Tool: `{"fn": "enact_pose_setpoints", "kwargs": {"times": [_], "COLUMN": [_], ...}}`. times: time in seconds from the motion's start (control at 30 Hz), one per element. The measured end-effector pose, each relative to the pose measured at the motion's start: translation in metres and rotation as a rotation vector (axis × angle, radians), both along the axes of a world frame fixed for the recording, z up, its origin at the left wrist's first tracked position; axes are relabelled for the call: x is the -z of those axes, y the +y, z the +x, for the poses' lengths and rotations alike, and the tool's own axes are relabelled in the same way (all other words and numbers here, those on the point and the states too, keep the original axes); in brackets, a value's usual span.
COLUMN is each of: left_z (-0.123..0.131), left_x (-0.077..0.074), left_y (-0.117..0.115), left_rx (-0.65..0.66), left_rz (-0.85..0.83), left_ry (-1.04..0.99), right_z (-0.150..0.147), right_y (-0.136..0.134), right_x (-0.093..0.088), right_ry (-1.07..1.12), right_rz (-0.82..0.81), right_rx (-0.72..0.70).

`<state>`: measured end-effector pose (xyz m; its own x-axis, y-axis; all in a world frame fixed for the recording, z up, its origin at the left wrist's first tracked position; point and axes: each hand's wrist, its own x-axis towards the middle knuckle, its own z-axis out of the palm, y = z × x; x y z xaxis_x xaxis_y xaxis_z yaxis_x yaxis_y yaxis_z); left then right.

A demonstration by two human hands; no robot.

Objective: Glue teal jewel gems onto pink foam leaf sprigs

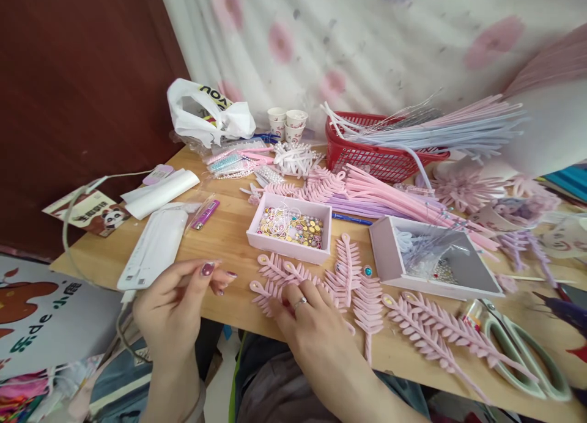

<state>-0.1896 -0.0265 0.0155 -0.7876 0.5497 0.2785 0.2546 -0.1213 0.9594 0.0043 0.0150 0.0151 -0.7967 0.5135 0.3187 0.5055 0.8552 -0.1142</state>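
Partly under the right hand (316, 331), pink fronds (276, 268), apart from the left hand (169, 307) (both curled, grips unclear).

This looked like a craft workspace: fuzzy leaves (347, 271) lay around five o'clock, pipe cleaners (458, 134) overhung a basket (367, 160) at two.

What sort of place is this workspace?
Probably a craft-making spot, at home or in a small workshop: pink leaf-shaped pieces lie on a wooden table, fuzzy stems lie across a red basket, and a pale box holds small trinkets.
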Motion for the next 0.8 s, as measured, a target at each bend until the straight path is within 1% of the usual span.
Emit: {"fn": "enact_pose_setpoints", "kwargs": {"times": [0.13, 0.2, 0.37, 0.43, 0.5, 0.57, 0.63, 0.7, 0.8], "left_z": [0.011, 0.013, 0.013, 0.018, 0.027, 0.037, 0.044, 0.044, 0.032], "left_x": [-0.006, -0.007, -0.004, -0.006, -0.012, -0.02, -0.03, -0.038, -0.046], "left_y": [-0.001, -0.001, 0.003, 0.006, 0.01, 0.013, 0.017, 0.024, 0.043], "left_rx": [-0.038, -0.021, 0.214, 0.253, 0.273, 0.266, 0.25, 0.238, 0.254], "left_rz": [-0.002, 0.01, 0.137, 0.136, 0.113, 0.078, 0.046, 0.033, 0.018], "left_ry": [-0.044, -0.069, -0.042, -0.055, -0.099, -0.139, -0.13, -0.076, 0.05], "right_z": [0.003, 0.006, 0.017, 0.02, 0.025, 0.032, 0.044, 0.059, 0.087], "right_y": [-0.004, -0.005, -0.002, -0.001, -0.001, 0.0, 0.002, 0.005, 0.012], "right_x": [0.004, 0.004, -0.004, -0.006, -0.008, -0.008, -0.009, -0.011, -0.014], "right_ry": [0.001, 0.003, 0.039, 0.075, 0.135, 0.216, 0.315, 0.374, 0.379], "right_rz": [-0.02, -0.057, -0.277, -0.311, -0.308, -0.298, -0.291, -0.277, -0.23], "right_rx": [0.012, 0.014, -0.014, -0.005, 0.011, 0.014, 0.021, 0.055, 0.113]}}
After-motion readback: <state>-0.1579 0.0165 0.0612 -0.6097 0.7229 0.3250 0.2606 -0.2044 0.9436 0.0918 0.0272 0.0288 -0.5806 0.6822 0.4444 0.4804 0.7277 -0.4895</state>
